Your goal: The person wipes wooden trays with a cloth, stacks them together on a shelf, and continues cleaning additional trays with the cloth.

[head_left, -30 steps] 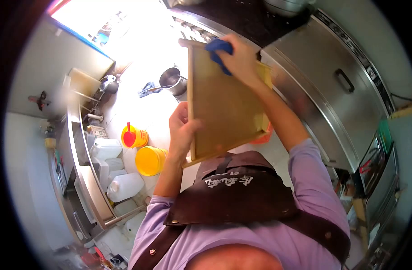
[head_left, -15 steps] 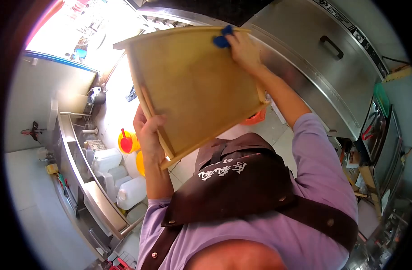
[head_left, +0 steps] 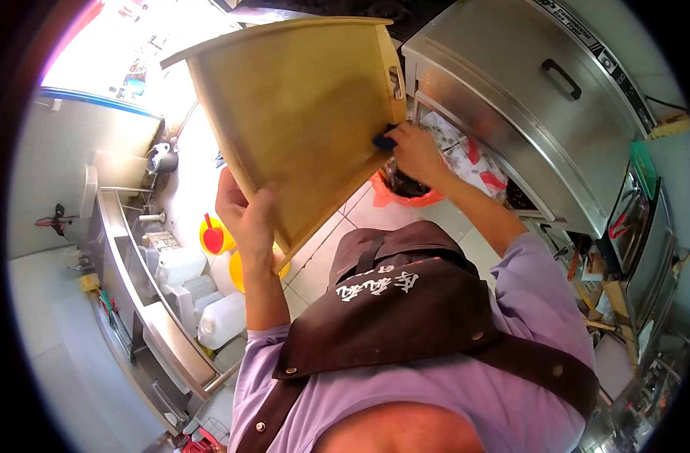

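A wooden tray (head_left: 299, 113) with raised edges and a cut-out handle slot is held up and tilted in front of me. My left hand (head_left: 248, 215) grips its left side near the lower corner, thumb over the rim and the other fingers partly hidden behind. In my right hand (head_left: 419, 155) is a dark blue cloth (head_left: 385, 137), pressed against the tray at its right side, below the handle slot. The fingers are closed over the cloth, so only a small part of it shows.
A steel gas fryer (head_left: 503, 98) stands at the right. Beneath the tray, a bin with an orange-red liner (head_left: 409, 198) sits on the tiled floor. White plastic jugs (head_left: 222, 321) and a yellow container with a red scoop (head_left: 213, 235) are at the left, near a steel sink stand (head_left: 171, 340).
My right hand has moved with the blue cloth from the tray's top edge down to its lower right side. The tray has shifted up and left and turned slightly.
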`<move>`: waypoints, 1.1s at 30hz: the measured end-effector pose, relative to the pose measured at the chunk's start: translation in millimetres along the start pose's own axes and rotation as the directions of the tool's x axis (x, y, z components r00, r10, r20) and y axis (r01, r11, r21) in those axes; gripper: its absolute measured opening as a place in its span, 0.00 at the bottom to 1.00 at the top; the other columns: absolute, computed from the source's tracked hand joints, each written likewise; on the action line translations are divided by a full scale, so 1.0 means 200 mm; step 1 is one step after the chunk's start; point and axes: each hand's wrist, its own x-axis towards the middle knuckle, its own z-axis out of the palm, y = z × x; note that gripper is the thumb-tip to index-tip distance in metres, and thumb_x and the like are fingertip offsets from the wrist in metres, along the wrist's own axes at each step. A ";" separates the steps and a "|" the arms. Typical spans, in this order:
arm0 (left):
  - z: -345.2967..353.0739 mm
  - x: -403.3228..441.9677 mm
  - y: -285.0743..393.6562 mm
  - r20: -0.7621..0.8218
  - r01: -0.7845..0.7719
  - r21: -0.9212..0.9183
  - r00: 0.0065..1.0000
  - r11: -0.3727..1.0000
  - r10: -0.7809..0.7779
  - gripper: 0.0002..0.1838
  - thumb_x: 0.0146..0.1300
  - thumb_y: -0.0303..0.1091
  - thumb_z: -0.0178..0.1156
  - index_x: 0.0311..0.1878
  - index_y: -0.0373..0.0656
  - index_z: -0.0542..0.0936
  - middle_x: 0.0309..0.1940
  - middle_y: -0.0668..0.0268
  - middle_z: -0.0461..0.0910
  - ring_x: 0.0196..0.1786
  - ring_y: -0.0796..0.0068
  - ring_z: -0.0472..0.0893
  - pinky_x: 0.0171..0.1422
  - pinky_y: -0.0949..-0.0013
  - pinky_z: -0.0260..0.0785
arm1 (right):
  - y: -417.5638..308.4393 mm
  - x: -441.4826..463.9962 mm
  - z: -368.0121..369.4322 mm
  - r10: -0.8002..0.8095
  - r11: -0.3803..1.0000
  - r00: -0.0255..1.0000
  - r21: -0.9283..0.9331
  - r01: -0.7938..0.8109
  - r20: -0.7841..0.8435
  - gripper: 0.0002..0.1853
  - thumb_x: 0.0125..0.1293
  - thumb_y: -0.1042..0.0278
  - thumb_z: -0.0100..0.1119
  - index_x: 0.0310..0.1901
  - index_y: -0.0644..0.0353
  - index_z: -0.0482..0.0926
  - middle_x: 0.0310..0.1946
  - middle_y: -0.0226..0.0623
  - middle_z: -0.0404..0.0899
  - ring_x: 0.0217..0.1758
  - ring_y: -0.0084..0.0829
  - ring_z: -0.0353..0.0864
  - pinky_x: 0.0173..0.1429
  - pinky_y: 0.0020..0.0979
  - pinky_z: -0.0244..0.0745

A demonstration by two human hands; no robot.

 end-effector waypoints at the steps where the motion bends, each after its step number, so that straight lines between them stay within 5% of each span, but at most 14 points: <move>1: 0.01 0.00 -0.02 0.005 -0.011 -0.007 1.000 1.000 0.011 0.19 0.48 0.23 0.59 0.47 0.34 0.75 0.35 0.66 0.79 0.36 0.79 0.78 0.43 0.76 0.70 | -0.12 0.01 -0.04 0.004 0.998 0.997 0.070 0.001 -0.075 0.19 0.48 0.76 0.59 0.46 0.58 0.79 0.40 0.38 0.77 0.47 0.43 0.77 0.48 0.41 0.75; 3: 0.05 0.00 -0.06 0.025 -0.022 -0.026 0.999 0.999 0.023 0.18 0.49 0.23 0.59 0.47 0.34 0.75 0.36 0.66 0.80 0.36 0.79 0.78 0.43 0.76 0.71 | -0.33 0.00 -0.09 -0.242 0.958 0.960 0.120 0.259 -0.141 0.18 0.47 0.76 0.60 0.44 0.59 0.78 0.41 0.39 0.77 0.45 0.42 0.78 0.47 0.39 0.75; 6: 0.10 -0.02 -0.02 -0.010 0.004 0.012 1.000 1.000 -0.004 0.18 0.48 0.22 0.59 0.46 0.35 0.75 0.36 0.66 0.79 0.36 0.79 0.78 0.43 0.75 0.71 | -0.41 -0.05 -0.06 -0.390 0.914 0.902 0.043 0.404 -0.186 0.17 0.48 0.74 0.60 0.44 0.59 0.79 0.42 0.38 0.77 0.43 0.40 0.79 0.45 0.37 0.75; 9: 0.07 -0.03 0.03 0.001 0.004 0.042 1.000 0.999 -0.004 0.18 0.48 0.22 0.59 0.46 0.36 0.75 0.35 0.67 0.79 0.35 0.81 0.77 0.41 0.77 0.70 | -0.15 -0.08 0.06 -0.049 0.999 0.999 -0.007 0.049 -0.012 0.17 0.50 0.72 0.60 0.44 0.57 0.80 0.42 0.40 0.78 0.45 0.41 0.79 0.46 0.39 0.75; 11: 0.05 -0.05 0.02 0.019 -0.001 0.041 1.000 0.999 0.000 0.18 0.48 0.22 0.59 0.45 0.36 0.75 0.35 0.68 0.78 0.35 0.82 0.76 0.40 0.78 0.68 | 0.06 -0.07 0.09 0.226 0.964 0.970 0.124 -0.235 0.084 0.17 0.52 0.72 0.58 0.46 0.56 0.80 0.40 0.42 0.79 0.45 0.43 0.80 0.48 0.40 0.75; 15: -0.03 -0.07 -0.04 0.043 -0.048 0.067 0.998 0.997 0.045 0.17 0.48 0.21 0.59 0.45 0.36 0.75 0.35 0.68 0.77 0.36 0.83 0.74 0.40 0.79 0.67 | 0.32 -0.14 0.01 0.416 0.884 0.903 0.284 -0.372 -0.110 0.18 0.54 0.77 0.52 0.48 0.56 0.79 0.41 0.43 0.80 0.41 0.39 0.82 0.51 0.33 0.76; 18: -0.06 -0.12 -0.05 0.143 -0.162 0.146 0.980 0.976 0.142 0.17 0.48 0.21 0.60 0.44 0.36 0.75 0.33 0.68 0.77 0.33 0.84 0.74 0.37 0.79 0.67 | 0.53 -0.13 -0.04 0.732 0.376 0.666 0.730 -0.570 0.143 0.23 0.55 0.79 0.51 0.55 0.54 0.76 0.45 0.40 0.80 0.41 0.31 0.82 0.51 0.30 0.77; 21: -0.06 -0.14 -0.11 0.464 -0.513 0.324 0.818 0.795 0.339 0.19 0.45 0.23 0.63 0.44 0.36 0.76 0.27 0.68 0.77 0.23 0.81 0.73 0.30 0.77 0.67 | 0.55 0.07 -0.09 0.522 0.061 0.745 0.853 -0.518 0.415 0.28 0.51 0.83 0.50 0.58 0.61 0.70 0.43 0.42 0.78 0.36 0.32 0.81 0.43 0.33 0.80; 22: -0.05 -0.16 -0.19 0.520 -0.576 0.335 0.773 0.746 0.364 0.21 0.43 0.26 0.65 0.45 0.37 0.77 0.24 0.66 0.78 0.17 0.73 0.72 0.25 0.74 0.67 | 0.37 0.18 -0.17 0.641 0.058 0.639 0.804 -0.591 0.424 0.30 0.50 0.86 0.47 0.59 0.61 0.67 0.42 0.44 0.77 0.33 0.34 0.82 0.36 0.31 0.81; 25: 0.05 -0.16 -0.15 0.522 -0.691 0.224 0.681 0.687 0.514 0.23 0.42 0.29 0.68 0.45 0.36 0.77 0.34 0.55 0.84 0.23 0.69 0.81 0.30 0.73 0.72 | 0.43 0.22 -0.08 0.562 0.123 0.795 0.928 -0.351 0.226 0.26 0.50 0.86 0.46 0.54 0.61 0.68 0.41 0.42 0.77 0.31 0.33 0.80 0.32 0.31 0.80; 27: 0.04 -0.17 -0.11 0.505 -0.689 0.346 0.709 0.637 0.492 0.21 0.45 0.28 0.68 0.45 0.35 0.76 0.31 0.56 0.83 0.24 0.67 0.81 0.32 0.72 0.73 | 0.49 0.29 -0.09 0.567 0.167 0.793 0.912 -0.374 0.221 0.22 0.50 0.86 0.47 0.49 0.61 0.72 0.39 0.41 0.77 0.30 0.33 0.80 0.30 0.32 0.79; 30: 0.03 -0.16 -0.24 0.435 -0.513 0.404 0.836 0.757 0.334 0.18 0.50 0.29 0.68 0.44 0.36 0.76 0.26 0.63 0.78 0.25 0.71 0.79 0.35 0.74 0.71 | 0.56 0.24 -0.11 0.686 0.282 0.671 0.748 -0.601 0.281 0.15 0.49 0.84 0.50 0.38 0.60 0.78 0.31 0.39 0.78 0.28 0.34 0.80 0.29 0.34 0.76; 33: 0.01 -0.19 -0.23 0.241 -0.341 0.232 0.928 0.911 0.286 0.16 0.54 0.29 0.66 0.45 0.36 0.75 0.33 0.65 0.79 0.34 0.78 0.78 0.38 0.74 0.70 | 0.59 0.24 -0.09 0.636 0.397 0.769 0.826 -0.400 0.066 0.15 0.50 0.82 0.53 0.41 0.59 0.78 0.28 0.39 0.79 0.26 0.32 0.79 0.29 0.35 0.75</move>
